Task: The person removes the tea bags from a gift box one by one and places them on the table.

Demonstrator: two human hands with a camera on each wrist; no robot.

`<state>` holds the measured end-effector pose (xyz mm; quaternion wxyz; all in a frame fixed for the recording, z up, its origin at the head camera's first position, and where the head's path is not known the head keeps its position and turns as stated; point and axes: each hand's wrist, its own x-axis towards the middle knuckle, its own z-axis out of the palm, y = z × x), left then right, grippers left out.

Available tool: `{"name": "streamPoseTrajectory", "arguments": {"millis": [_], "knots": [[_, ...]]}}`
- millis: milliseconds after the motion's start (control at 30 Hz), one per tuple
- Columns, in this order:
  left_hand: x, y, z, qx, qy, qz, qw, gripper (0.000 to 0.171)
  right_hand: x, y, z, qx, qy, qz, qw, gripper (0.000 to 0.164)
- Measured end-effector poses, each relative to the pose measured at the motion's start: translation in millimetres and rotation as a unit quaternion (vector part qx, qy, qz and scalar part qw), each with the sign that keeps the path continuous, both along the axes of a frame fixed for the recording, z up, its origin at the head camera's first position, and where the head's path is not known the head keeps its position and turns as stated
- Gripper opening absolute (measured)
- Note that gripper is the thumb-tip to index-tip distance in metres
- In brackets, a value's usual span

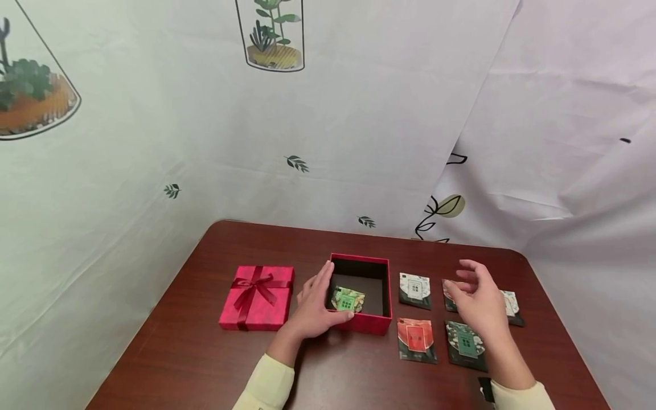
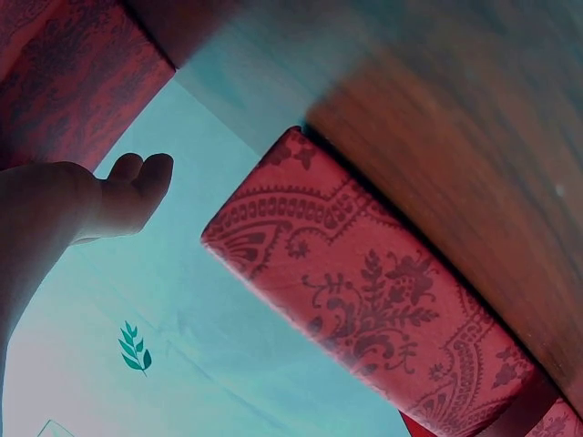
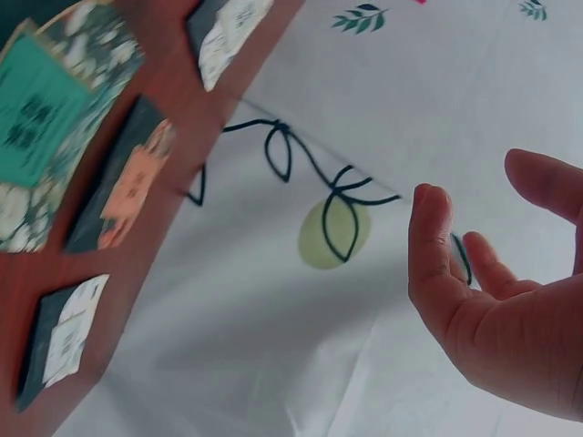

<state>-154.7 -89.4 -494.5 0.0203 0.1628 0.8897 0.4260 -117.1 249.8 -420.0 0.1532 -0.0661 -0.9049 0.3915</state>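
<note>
My left hand rests at the near left corner of an open red box, fingers extended along its left side and thumb across the front rim. Inside, a green tea-bag-like packet leans toward the front wall. Over the packets on the right, my right hand hovers with loosely bent fingers and nothing held. It partly covers a packet with an orange label. Around it lie a white-topped packet, a red-orange packet, a dark green floral packet and another white-topped packet.
A red patterned lid with a dark red ribbon bow lies left of the box. Near my right sleeve, a small black item is partly hidden. White printed cloth hangs behind the brown table.
</note>
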Motion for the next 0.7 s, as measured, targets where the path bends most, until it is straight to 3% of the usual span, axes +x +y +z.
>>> {"name": "streamPoseTrajectory", "arguments": {"millis": [700], "knots": [[-0.1,-1,-0.7,0.002,0.000,0.000,1.0000,0.116,-8.9,-42,9.8,-0.029,0.001,0.058,0.998,0.053]]}}
